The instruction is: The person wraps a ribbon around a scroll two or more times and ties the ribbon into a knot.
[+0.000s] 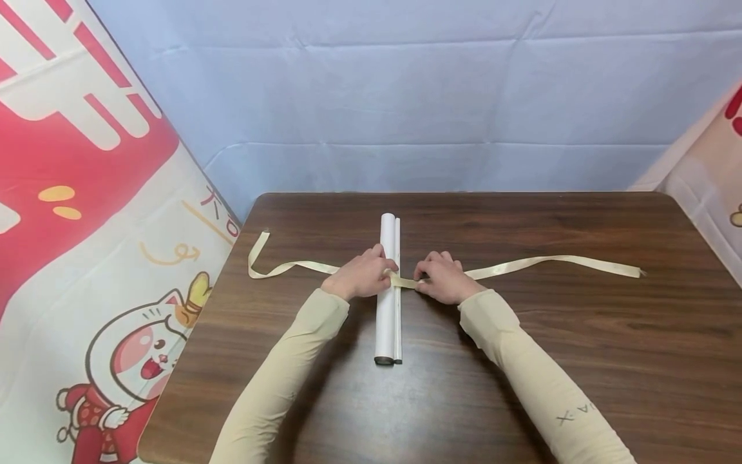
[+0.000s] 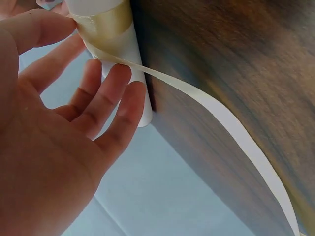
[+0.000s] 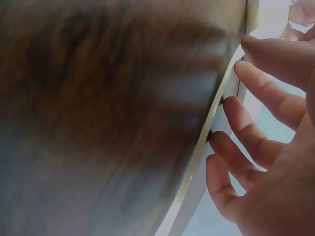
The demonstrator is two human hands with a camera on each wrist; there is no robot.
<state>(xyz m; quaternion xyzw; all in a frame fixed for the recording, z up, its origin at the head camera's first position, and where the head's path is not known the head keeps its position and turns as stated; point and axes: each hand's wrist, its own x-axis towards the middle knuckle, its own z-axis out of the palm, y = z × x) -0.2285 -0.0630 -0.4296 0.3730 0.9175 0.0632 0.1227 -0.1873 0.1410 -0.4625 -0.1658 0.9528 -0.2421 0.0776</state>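
Observation:
A white roll (image 1: 385, 322), like a rolled-up scroll with dark ends and a thin rod along its right side, lies lengthwise on the table. A cream ribbon (image 1: 406, 283) crosses its middle, with loose tails running out left and right. My left hand (image 1: 364, 274) is over the roll, and its thumb and index finger pinch the ribbon (image 2: 106, 27) against the roll's surface. Just right of the rod, my right hand (image 1: 443, 277) pinches the ribbon (image 3: 230, 73) between thumb and index finger. The other fingers of both hands are bent loosely beside the band.
The brown wooden table (image 1: 580, 361) has rounded corners. The left ribbon tail (image 1: 261, 254) bends near the table's left edge, while the right tail (image 1: 556, 259) stretches toward the right. A pale blue cloth (image 1: 406, 96) hangs behind, and a printed cartoon sheet (image 1: 69, 258) stands at the left.

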